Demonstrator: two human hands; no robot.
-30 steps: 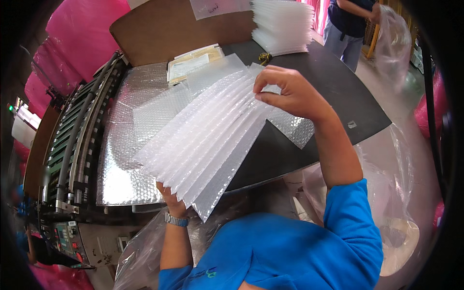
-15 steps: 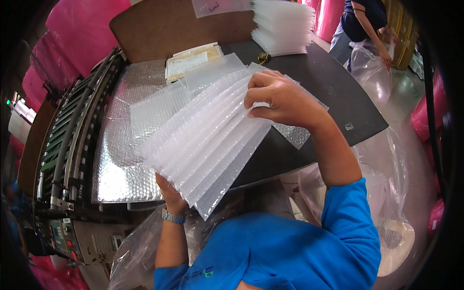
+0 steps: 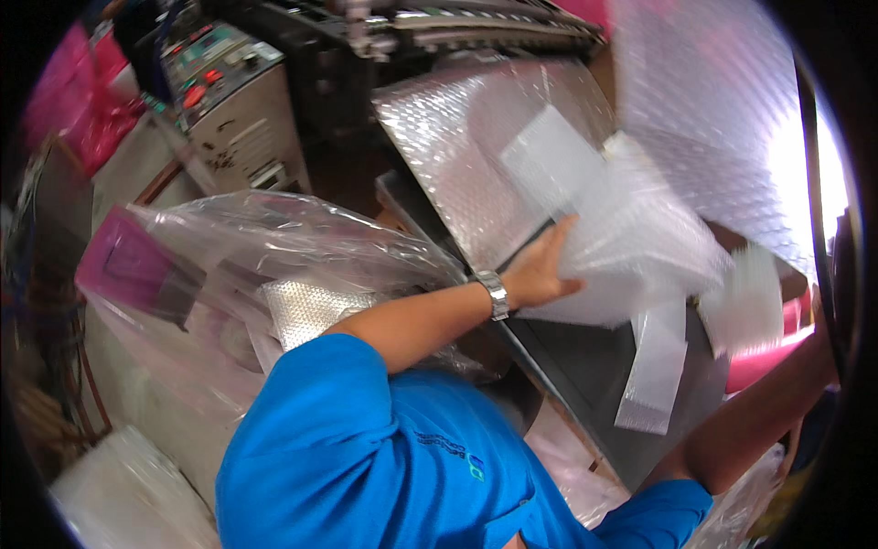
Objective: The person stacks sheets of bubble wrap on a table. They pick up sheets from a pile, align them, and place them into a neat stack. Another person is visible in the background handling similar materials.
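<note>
Dark table (image 3: 587, 364) right of centre: bubble wrap (image 3: 631, 242), likely light, soft, best edge-held; left hand (image 3: 541, 270) spread, right hand unseen.

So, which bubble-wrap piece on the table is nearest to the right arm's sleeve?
The narrow strip, on the dark tabletop; the stack and blurred bundle are farther from it.

Right hand was lost past the forearm (image 3: 754, 421), at right rim. Left hand (image 3: 538, 274) and bubble-wrap sheets (image 3: 640, 252) came out blurred. Top edge cut off machine (image 3: 476, 32).
</note>
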